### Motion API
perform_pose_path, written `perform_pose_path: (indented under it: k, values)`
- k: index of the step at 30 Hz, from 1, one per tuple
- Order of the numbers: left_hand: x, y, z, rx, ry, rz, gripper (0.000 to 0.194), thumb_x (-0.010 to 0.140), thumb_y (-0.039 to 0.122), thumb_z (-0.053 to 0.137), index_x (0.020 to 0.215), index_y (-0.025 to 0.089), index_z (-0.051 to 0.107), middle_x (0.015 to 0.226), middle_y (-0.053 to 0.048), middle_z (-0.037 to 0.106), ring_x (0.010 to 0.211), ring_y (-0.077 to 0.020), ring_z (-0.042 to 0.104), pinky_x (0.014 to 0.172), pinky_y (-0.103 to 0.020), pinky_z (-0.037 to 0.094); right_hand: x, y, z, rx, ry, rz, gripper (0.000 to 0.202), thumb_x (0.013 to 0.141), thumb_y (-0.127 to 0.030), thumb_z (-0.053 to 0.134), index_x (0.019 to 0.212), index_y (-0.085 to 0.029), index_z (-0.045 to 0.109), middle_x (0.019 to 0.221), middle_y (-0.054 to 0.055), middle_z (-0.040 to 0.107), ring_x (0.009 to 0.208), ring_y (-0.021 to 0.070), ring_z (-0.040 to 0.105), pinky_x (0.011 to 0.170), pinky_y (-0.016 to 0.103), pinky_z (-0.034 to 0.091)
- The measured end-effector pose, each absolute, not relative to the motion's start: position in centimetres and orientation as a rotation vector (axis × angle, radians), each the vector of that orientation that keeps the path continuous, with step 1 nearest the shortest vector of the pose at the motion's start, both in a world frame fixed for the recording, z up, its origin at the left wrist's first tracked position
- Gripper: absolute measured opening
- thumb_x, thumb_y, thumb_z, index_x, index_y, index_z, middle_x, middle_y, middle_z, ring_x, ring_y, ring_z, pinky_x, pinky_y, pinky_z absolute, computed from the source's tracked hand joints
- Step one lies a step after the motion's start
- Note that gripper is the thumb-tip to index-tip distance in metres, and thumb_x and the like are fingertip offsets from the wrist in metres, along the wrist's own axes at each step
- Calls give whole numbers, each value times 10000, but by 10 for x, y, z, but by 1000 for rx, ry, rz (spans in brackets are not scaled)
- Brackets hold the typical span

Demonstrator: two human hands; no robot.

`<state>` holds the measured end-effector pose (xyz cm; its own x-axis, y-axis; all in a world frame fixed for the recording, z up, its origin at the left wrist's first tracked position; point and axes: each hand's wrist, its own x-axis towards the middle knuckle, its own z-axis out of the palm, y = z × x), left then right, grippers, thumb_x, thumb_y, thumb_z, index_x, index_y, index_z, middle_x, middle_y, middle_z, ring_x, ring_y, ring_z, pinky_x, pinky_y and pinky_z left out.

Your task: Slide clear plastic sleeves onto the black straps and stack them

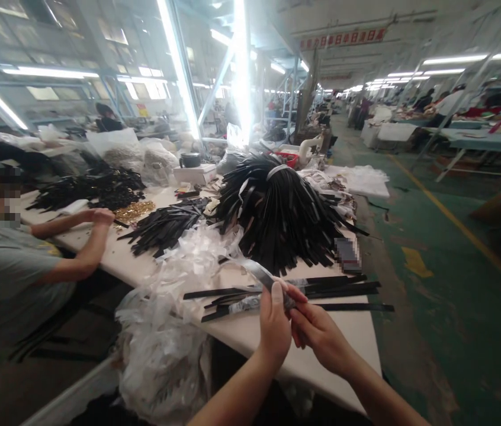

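Observation:
My left hand (275,325) pinches a dark strap (260,273) with a pale, shiny strip along it, its free end curving up and to the left. My right hand (321,337) meets it at the fingertips, closed on the same strap near its wrapped, greyish part. Between the hands the strap is mostly covered by fingers. Just beyond them, several flat black straps (343,288) lie across the table, some with crinkled clear film around their middles. Behind these rises a big tied bundle of black straps (277,219).
Crumpled clear film (161,355) spills over the table edge at left. A smaller heap of black straps (170,225) and gold-coloured pieces (135,212) lie farther left, near a co-worker's hands (102,219). A blurred flat object (348,254) rests by the table's (357,337) right edge.

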<state>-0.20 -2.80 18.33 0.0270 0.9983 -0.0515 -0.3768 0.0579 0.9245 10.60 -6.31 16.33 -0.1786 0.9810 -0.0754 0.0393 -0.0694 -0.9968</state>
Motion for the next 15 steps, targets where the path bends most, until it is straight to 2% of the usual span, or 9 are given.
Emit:
perform_pose_path:
  k: [2, 5, 7, 10, 13, 15]
  values:
    - [10, -38, 192, 963, 952, 1362, 477, 974, 579, 460, 811, 184, 671, 760, -70, 659, 718, -193, 623, 628, -282, 520, 114, -59, 184, -1152, -1419, 1311, 427, 1019, -494, 470, 762, -177, 596, 607, 7, 576, 525, 133, 517, 509, 244, 409]
    - [25, -44, 201, 1029, 947, 1394, 455, 988, 541, 461, 849, 170, 684, 842, -88, 685, 793, -204, 645, 736, -310, 542, 130, -53, 208, -1094, -1557, 1166, 371, 1024, -441, 488, 834, -173, 659, 815, 55, 641, 695, 159, 584, 675, 266, 483]
    - [30, -39, 206, 1002, 934, 1379, 399, 983, 510, 495, 867, 168, 664, 900, -85, 693, 716, -169, 639, 659, -282, 540, 142, -48, 213, -1050, -1606, 1190, 352, 1029, -424, 487, 873, -170, 674, 823, 54, 645, 714, 158, 587, 713, 267, 488]
    - [32, -26, 209, 858, 912, 1408, 338, 961, 506, 532, 920, 182, 621, 883, -62, 691, 560, -120, 585, 444, -214, 449, 159, -43, 205, -1009, -1602, 1371, 371, 1040, -432, 461, 873, -162, 653, 680, 16, 614, 598, 134, 551, 591, 239, 456]
    - [40, -24, 204, 821, 945, 1486, 342, 950, 515, 546, 924, 180, 612, 848, -67, 691, 616, -140, 615, 429, -193, 431, 168, -39, 194, -1051, -1570, 1398, 400, 1047, -442, 436, 863, -158, 648, 586, -9, 580, 517, 120, 522, 533, 230, 422]
    - [50, -29, 196, 830, 981, 1412, 361, 936, 528, 567, 903, 172, 620, 800, -60, 685, 547, -120, 578, 403, -188, 398, 170, -38, 187, -1084, -1523, 1351, 397, 1040, -455, 445, 871, -161, 650, 567, -13, 569, 507, 126, 529, 513, 232, 413]
